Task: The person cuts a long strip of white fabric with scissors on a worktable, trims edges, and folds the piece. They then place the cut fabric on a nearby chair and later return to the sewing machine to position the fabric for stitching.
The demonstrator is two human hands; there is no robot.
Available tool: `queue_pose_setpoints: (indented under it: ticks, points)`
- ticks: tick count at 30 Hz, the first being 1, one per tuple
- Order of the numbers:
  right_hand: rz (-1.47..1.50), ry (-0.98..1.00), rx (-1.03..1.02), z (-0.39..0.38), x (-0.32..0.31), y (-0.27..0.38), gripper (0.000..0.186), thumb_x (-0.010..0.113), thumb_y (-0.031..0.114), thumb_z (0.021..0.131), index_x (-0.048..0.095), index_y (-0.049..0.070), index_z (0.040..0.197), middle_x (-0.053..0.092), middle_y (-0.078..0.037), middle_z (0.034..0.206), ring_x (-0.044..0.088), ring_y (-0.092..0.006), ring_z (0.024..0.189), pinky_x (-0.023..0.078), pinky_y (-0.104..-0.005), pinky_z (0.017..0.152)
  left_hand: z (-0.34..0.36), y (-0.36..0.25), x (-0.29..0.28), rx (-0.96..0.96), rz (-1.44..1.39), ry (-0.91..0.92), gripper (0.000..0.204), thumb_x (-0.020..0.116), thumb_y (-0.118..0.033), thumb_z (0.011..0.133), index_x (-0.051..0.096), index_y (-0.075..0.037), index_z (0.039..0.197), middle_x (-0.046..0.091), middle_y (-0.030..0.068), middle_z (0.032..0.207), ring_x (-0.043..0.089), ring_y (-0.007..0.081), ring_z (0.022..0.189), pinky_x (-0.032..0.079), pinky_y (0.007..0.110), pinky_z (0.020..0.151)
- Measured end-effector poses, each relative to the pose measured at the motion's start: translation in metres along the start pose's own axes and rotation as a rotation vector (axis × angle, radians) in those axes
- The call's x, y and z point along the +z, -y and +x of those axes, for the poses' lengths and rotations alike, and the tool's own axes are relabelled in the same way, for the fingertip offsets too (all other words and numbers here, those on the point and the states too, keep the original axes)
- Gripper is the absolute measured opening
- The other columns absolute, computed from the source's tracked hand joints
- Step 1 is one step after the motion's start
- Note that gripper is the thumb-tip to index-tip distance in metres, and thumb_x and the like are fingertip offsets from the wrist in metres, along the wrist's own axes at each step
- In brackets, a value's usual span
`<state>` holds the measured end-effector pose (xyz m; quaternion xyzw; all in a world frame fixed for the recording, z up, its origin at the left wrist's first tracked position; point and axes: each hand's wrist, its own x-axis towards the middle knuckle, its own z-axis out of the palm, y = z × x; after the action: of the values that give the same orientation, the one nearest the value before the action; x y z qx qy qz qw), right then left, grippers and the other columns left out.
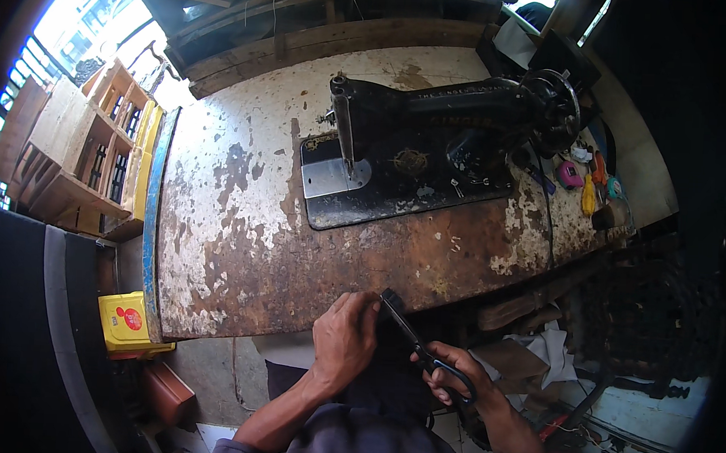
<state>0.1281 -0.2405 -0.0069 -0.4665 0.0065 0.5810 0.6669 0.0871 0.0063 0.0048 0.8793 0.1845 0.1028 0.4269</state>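
Observation:
My right hand (457,371) is closed round the dark handles of a pair of scissors (411,335), just off the table's front edge. The blades point up and left, toward my left hand (344,332). At the blade tips is a small black piece (389,296), possibly fabric, close by my left fingertips. My left fingers are bent and pressed together, and their grip is partly hidden. A black sewing machine (449,109) stands on the worn wooden table (215,277), beyond both hands.
Right of the machine lie a pink tape measure (568,175), a yellow tassel-like item (589,197) and other small tools. Wooden crates (91,146) stand at the left, above a yellow box (125,321). Fabric scraps (548,354) hang below the table at right.

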Motion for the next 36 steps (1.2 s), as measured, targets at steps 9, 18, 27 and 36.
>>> queue_pose_setpoints:
  ticks: [9, 18, 27, 36]
  points:
    - [-0.140, 0.033, -0.058, 0.006, -0.007, 0.008, 0.058, 0.076, 0.034, 0.098, 0.053, -0.003, 0.137, 0.058, 0.000, 0.077, 0.054, -0.0047, 0.054, 0.045, -0.0210, 0.046, -0.001, 0.001, -0.001, 0.028, 0.031, 0.015, 0.012, 0.067, -0.008, 0.096, 0.073, -0.002, 0.105, 0.069, 0.0181, 0.089, 0.070, 0.0390, 0.083, 0.054, 0.045, 0.072]
    - [-0.173, 0.024, 0.008, 0.008, -0.017, 0.022, 0.055, 0.081, 0.032, 0.095, 0.059, 0.000, 0.133, 0.057, 0.006, 0.073, 0.052, -0.0008, 0.052, 0.040, -0.0171, 0.044, -0.001, 0.002, -0.002, 0.030, 0.057, 0.038, 0.013, 0.067, -0.008, 0.096, 0.073, -0.002, 0.106, 0.067, 0.0186, 0.089, 0.069, 0.0404, 0.082, 0.053, 0.045, 0.071]
    - [-0.291, -0.099, -0.529, 0.009, 0.002, 0.007, 0.071, 0.092, 0.003, 0.077, 0.057, 0.004, 0.139, 0.068, -0.003, 0.095, 0.067, -0.0096, 0.082, 0.058, -0.0252, 0.073, -0.001, -0.025, -0.040, -0.171, -0.349, 0.062, 0.012, 0.064, -0.011, 0.104, 0.068, 0.000, 0.103, 0.072, 0.0078, 0.095, 0.067, 0.0136, 0.084, 0.054, 0.030, 0.074]
    - [-0.233, -0.348, -0.938, 0.040, 0.099, 0.052, 0.060, 0.085, 0.004, 0.084, 0.049, 0.002, 0.131, 0.068, -0.005, 0.106, 0.068, -0.0122, 0.096, 0.056, -0.0307, 0.083, -0.008, -0.085, -0.068, 0.387, -0.653, -0.031, 0.029, 0.065, 0.002, 0.097, 0.065, 0.006, 0.125, 0.074, 0.0175, 0.116, 0.074, 0.0272, 0.106, 0.058, 0.034, 0.093]
